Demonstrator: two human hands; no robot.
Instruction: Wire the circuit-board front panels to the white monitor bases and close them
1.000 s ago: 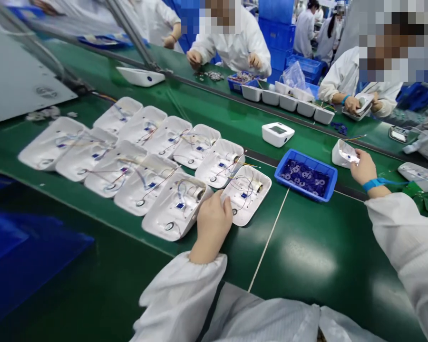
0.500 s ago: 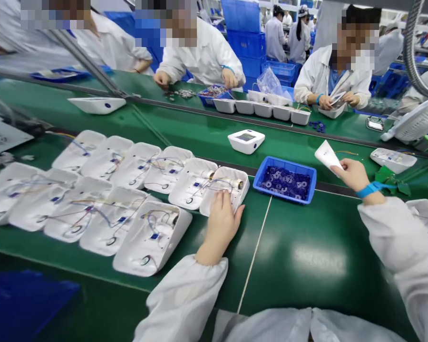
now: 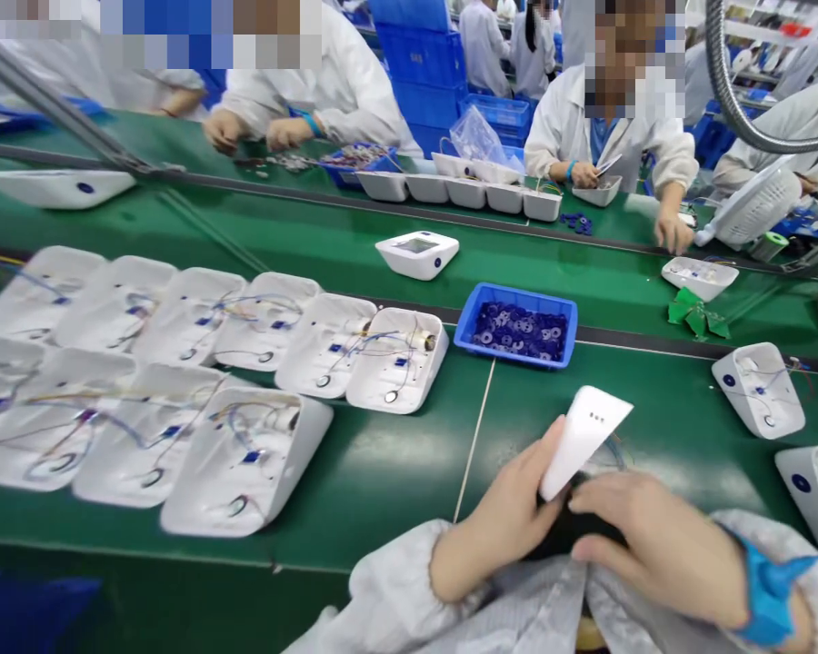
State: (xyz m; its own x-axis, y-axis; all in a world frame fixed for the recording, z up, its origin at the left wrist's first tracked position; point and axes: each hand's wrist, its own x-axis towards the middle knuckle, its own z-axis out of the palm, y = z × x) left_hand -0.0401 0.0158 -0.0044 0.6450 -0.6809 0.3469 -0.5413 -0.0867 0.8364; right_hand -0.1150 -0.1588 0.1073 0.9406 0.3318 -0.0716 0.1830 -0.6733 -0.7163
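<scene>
Close to my body, a white plastic housing stands tilted on edge, its side with three small holes facing up. My left hand is closed around its left side, thumb underneath. Thin wires show just behind the housing. My right hand, with a blue wrist strap, hovers beside the housing's lower end. Its thumb and fingers are apart, and nothing shows between them. To the left lie two rows of open white housings with wires, small blue boards and round discs inside.
A blue tray of dark blue and clear washers sits ahead. Beyond it a white device with a screen lies on the green belt. More open housings stand at right near green scraps. Several co-workers in white coats work across the belt.
My left hand has left the row of housings and now grips the white housing. My right hand has brought that housing from the right to my body and released it. The view has shifted right.
</scene>
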